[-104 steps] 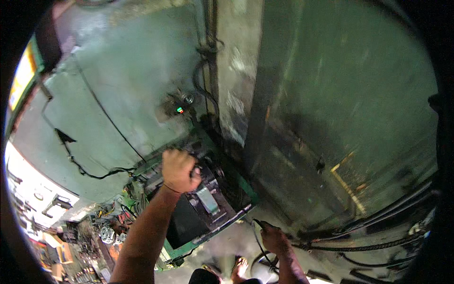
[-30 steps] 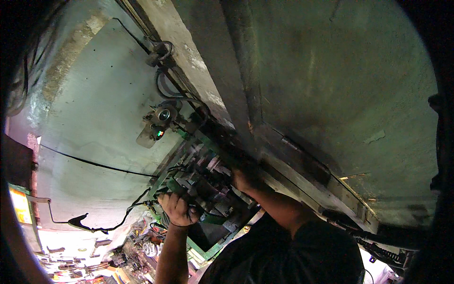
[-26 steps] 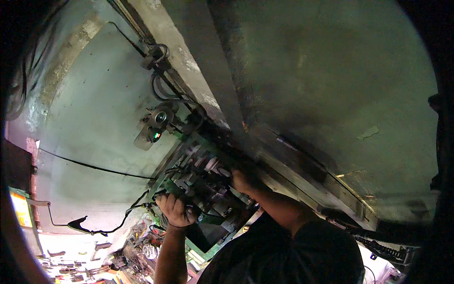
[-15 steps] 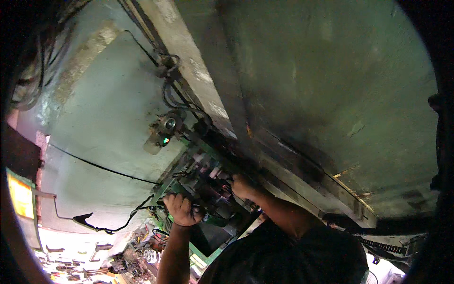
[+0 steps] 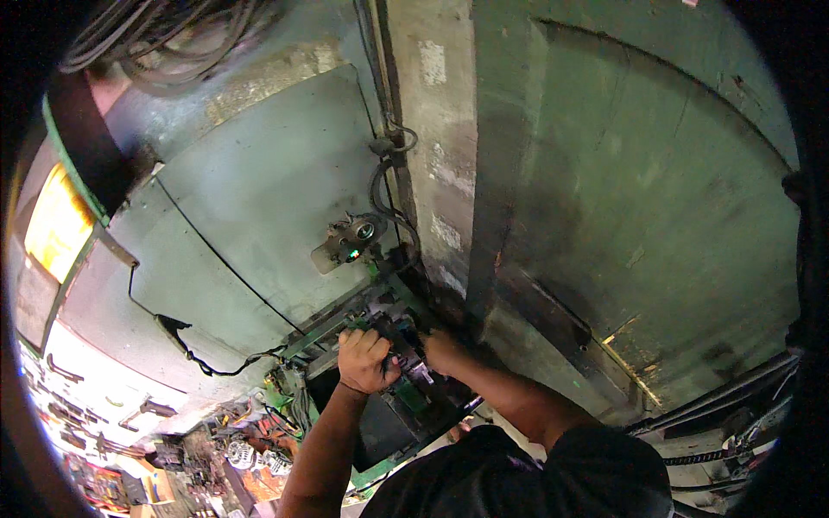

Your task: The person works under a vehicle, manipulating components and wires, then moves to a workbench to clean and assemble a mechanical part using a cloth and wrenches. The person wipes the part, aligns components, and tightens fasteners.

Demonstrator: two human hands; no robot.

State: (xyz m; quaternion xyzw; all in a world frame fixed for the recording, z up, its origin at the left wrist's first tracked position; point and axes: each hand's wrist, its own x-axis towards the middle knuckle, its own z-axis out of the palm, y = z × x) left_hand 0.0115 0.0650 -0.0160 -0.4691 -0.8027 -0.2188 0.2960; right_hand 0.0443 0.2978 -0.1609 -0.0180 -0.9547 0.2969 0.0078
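Both hands are at a dark, greasy machine (image 5: 406, 401) set in a green metal frame (image 5: 324, 335). My left hand (image 5: 367, 361) is closed, its fingers curled over a dark part of the machine; that part is mostly hidden under the palm. Just to the right, my right hand (image 5: 442, 352) reaches in among dark parts near the wall side. Its fingertips are hidden there, so their grip does not show. Below the left hand lies a flat black panel (image 5: 380, 432) within the frame.
A wall-mounted switch box (image 5: 350, 242) with a small green light sits behind the machine. Black cables (image 5: 401, 203) run down the wall corner. A hanging cable (image 5: 211, 367) loops in from the left. Tools and metal parts (image 5: 250, 457) crowd the lower left.
The whole view has turned and shifted. My left hand has moved inward over the machine, closer to my right hand, which stays among the dark parts.
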